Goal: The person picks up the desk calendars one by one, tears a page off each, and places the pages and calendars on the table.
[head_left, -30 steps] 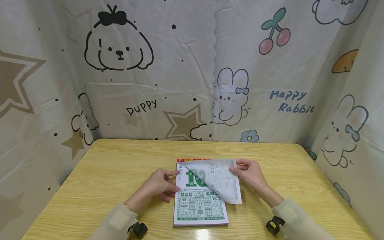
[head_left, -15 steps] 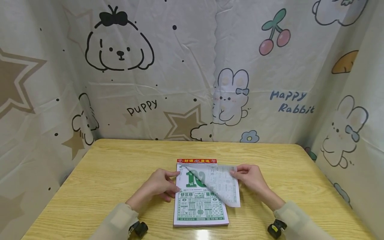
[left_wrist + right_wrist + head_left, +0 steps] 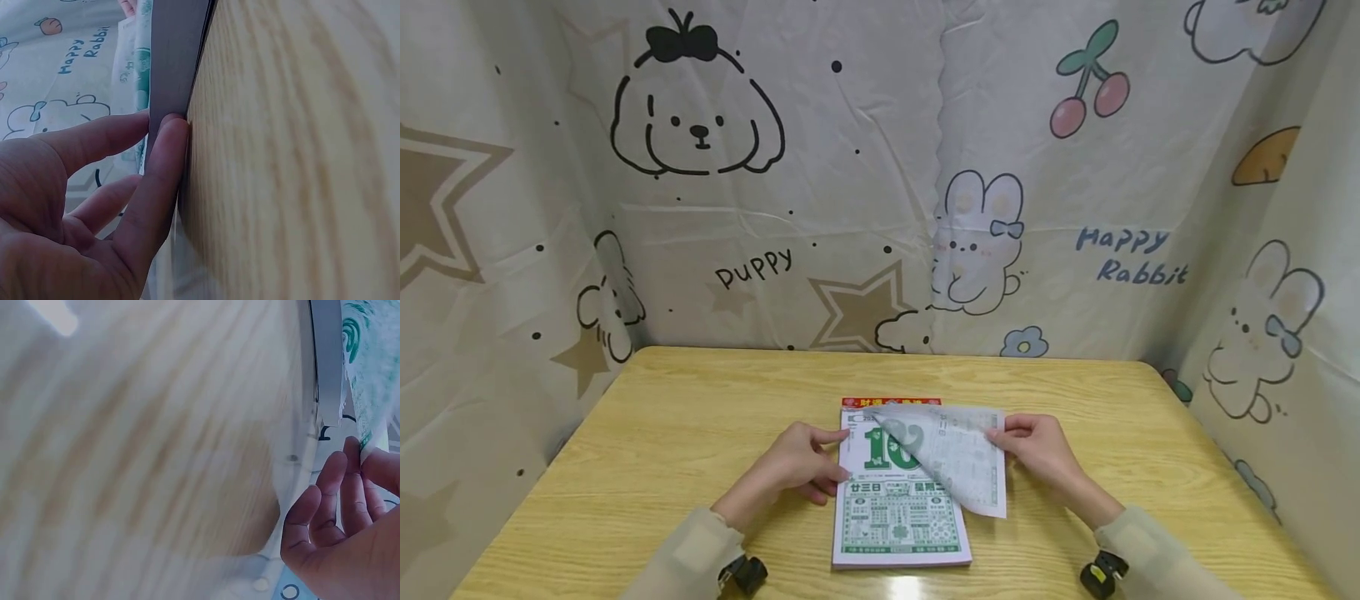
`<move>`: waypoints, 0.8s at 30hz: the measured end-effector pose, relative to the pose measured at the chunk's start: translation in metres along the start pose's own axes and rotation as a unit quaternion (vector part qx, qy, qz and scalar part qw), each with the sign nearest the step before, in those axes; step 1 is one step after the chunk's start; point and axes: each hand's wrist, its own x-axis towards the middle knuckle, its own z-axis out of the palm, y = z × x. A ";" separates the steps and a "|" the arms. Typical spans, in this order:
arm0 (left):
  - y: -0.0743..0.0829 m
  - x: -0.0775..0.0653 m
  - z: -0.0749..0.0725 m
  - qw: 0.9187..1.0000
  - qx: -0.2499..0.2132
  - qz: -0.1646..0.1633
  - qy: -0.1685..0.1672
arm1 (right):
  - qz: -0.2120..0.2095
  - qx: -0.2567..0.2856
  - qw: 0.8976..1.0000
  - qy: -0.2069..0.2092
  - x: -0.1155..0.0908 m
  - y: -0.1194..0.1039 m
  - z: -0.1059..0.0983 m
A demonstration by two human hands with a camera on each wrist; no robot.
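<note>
A tear-off calendar (image 3: 901, 521) with green print and a red top strip (image 3: 891, 402) lies flat on the table. In the head view, my left hand (image 3: 801, 462) holds its left edge. The left wrist view shows my fingertips (image 3: 170, 140) on the thick side of the pad, with another digit at its upper edge. Its top sheet (image 3: 966, 458) is folded diagonally up to the right, baring the page below with a large green number. My right hand (image 3: 1033, 446) pinches the lifted corner of this sheet between thumb and fingers, also visible in the right wrist view.
The wooden table (image 3: 700, 392) extends around the calendar on all sides. A pale printed curtain (image 3: 865, 167) hangs behind and at both sides. Small black wrist cameras (image 3: 1103, 573) sit at both sleeves.
My right hand has moved slightly right and a little down with the sheet's corner, after a small dip midway. My left hand has stayed at the calendar's edge.
</note>
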 end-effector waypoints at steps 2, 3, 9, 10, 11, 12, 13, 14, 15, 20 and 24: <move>0.001 -0.001 -0.001 1.000 0.001 0.000 0.002 | 0.003 0.004 1.000 -0.004 0.000 0.001 -0.001; 0.001 -0.001 -0.001 1.000 0.002 0.000 0.003 | 0.003 0.005 1.000 -0.004 0.000 0.001 -0.001; 0.001 -0.001 0.000 1.000 0.002 0.002 -0.001 | 0.008 0.008 1.000 0.003 0.000 0.001 -0.002; 0.000 -0.001 0.000 1.000 0.002 0.003 -0.001 | 0.008 0.009 1.000 0.003 -0.001 0.002 -0.002; 0.000 -0.001 0.000 1.000 0.003 0.003 0.000 | 0.007 0.012 1.000 0.002 -0.001 0.002 -0.002; 0.000 -0.001 0.000 1.000 0.003 0.004 0.000 | 0.007 0.014 1.000 0.001 -0.002 0.002 -0.002; 0.000 -0.001 0.000 1.000 0.004 0.005 0.000 | 0.006 0.015 1.000 0.002 -0.002 0.003 -0.003; -0.001 -0.001 0.000 1.000 0.004 0.006 0.000 | 0.005 0.016 1.000 0.002 -0.002 0.004 -0.003; -0.001 -0.001 0.001 1.000 0.003 0.007 0.001 | 0.006 0.016 1.000 0.004 -0.002 0.005 -0.003; -0.002 -0.001 0.001 1.000 0.002 0.005 0.005 | 0.008 0.016 1.000 0.008 -0.001 0.008 -0.004; -0.001 -0.001 0.001 1.000 0.005 0.007 0.001 | 0.004 0.018 1.000 0.007 -0.001 0.009 -0.005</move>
